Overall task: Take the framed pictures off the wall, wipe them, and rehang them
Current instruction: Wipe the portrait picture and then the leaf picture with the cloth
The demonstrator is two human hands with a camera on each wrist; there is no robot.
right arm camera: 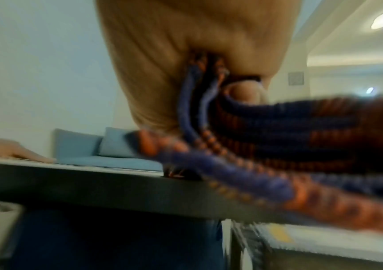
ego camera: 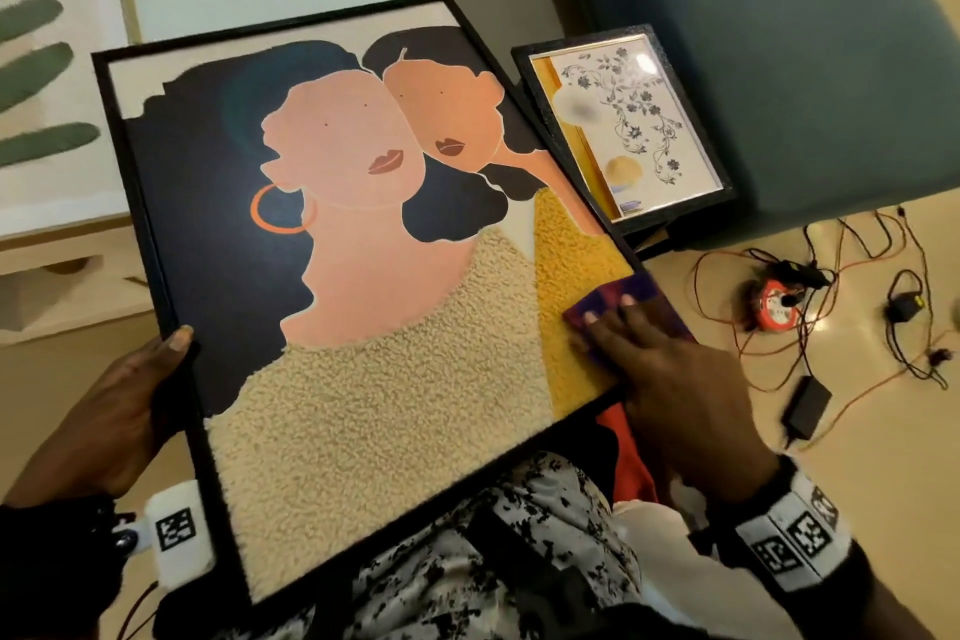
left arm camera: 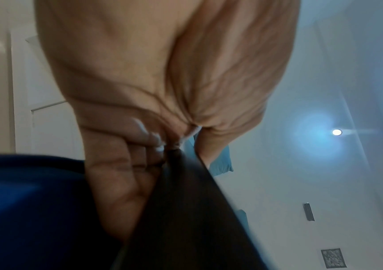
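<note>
Black-framed portrait of two faces (ego camera: 332, 244) held tilted over lap, long axis running away from body, top edge farthest. Left edge gripped by left hand (ego camera: 130, 400), fingers curled beneath. Purple-and-orange cloth (ego camera: 623, 301) pressed flat on right edge by right hand (ego camera: 670, 379), fingers extended. Smaller black-framed floral picture (ego camera: 623, 125) propped beyond.

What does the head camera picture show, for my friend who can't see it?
A person's left hand grips a big black-framed picture of two faces while the right hand presses a purple cloth on its lower right edge. A smaller framed picture sits beyond it.
</note>
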